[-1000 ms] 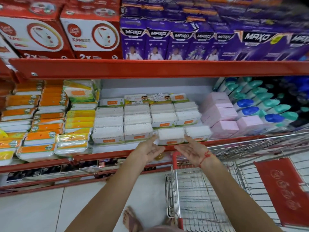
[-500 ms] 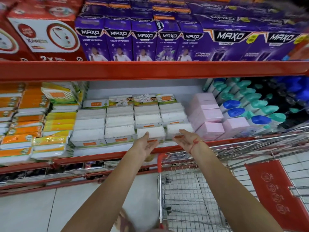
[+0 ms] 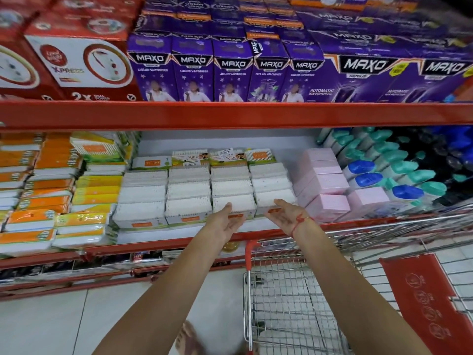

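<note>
Packs (image 3: 234, 201) that jutted over the shelf (image 3: 179, 234) edge now sit flush, left hand (image 3: 225, 221) and right hand (image 3: 284, 213) touching them, grip spread flat, so tidying looks nearly done.

Two hands (image 3: 226, 221) (image 3: 282, 215), one trolley (image 3: 281, 298)

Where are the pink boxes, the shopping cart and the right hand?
pink boxes (image 3: 327, 206), head view, front of nearest box
shopping cart (image 3: 248, 254), head view, red handle corner
right hand (image 3: 282, 214), head view, open palm
</note>
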Action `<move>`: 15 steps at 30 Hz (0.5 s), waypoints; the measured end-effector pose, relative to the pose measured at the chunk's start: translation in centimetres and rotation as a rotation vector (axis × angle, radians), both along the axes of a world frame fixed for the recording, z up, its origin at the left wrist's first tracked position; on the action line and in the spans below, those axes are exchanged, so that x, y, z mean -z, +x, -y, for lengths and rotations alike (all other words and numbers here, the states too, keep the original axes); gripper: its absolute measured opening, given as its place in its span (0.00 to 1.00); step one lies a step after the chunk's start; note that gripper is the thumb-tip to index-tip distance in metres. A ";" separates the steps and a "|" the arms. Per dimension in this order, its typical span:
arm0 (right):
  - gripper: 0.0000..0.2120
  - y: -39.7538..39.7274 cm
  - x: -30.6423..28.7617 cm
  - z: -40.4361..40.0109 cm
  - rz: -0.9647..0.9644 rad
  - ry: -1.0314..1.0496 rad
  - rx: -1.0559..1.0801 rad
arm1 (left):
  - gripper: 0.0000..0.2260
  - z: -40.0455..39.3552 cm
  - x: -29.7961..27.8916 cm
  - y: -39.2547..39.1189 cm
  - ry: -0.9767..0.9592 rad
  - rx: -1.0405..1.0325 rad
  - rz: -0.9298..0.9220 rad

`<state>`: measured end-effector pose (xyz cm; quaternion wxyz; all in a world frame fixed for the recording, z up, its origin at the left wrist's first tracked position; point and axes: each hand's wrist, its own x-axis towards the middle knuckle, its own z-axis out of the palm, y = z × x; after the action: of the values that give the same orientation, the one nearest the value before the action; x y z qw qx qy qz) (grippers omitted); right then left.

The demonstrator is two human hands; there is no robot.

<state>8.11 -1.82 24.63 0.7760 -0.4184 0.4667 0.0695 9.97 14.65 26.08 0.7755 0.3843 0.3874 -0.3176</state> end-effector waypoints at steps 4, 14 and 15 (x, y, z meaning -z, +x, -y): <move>0.05 -0.2 -0.2 0.3 -0.003 -0.023 0.002 | 0.19 0.8 -0.6 -0.5 0.017 0.016 0.036; 0.13 -0.7 -6.6 -8.2 0.182 -1.544 -0.523 | 0.10 -8.9 -2.0 0.6 0.400 0.312 0.683; 0.14 0.5 -7.0 -10.0 0.281 -1.565 -0.532 | 0.10 -10.9 -2.0 1.5 0.577 0.311 0.848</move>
<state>8.57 8.14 31.63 0.2704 -0.9371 0.1649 -0.1468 11.52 25.56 28.04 0.6707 0.7292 0.0502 -0.1263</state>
